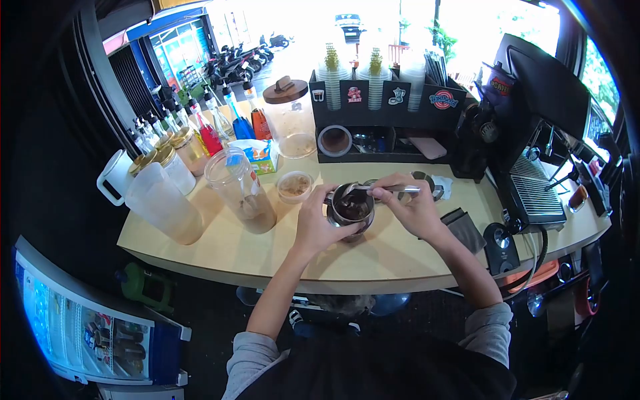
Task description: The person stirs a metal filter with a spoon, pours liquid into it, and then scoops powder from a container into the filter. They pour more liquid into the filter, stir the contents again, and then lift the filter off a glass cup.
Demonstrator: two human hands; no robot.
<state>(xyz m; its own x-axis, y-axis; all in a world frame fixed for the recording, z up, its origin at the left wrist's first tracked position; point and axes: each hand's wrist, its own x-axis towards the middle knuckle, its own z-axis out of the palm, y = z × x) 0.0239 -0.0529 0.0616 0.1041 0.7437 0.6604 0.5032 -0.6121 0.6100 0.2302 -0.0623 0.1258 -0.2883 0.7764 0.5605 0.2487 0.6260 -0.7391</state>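
In front of the black cup organizer (427, 120), the left hand (315, 223) curls round a glass jug (352, 208), probably rigid, slippery and breakable, best steadied by its wall, while the right hand (411, 208) pinches a slender metal spoon (405, 189) dipping inside.

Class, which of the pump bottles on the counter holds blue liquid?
The blue bottle behind the tissue box, immediately left of the orange-red bottle; only its contents look bright blue.

No text reads clearly; lettering on the round red sticker (443, 99) of the black organizer (413, 118) is blurred.
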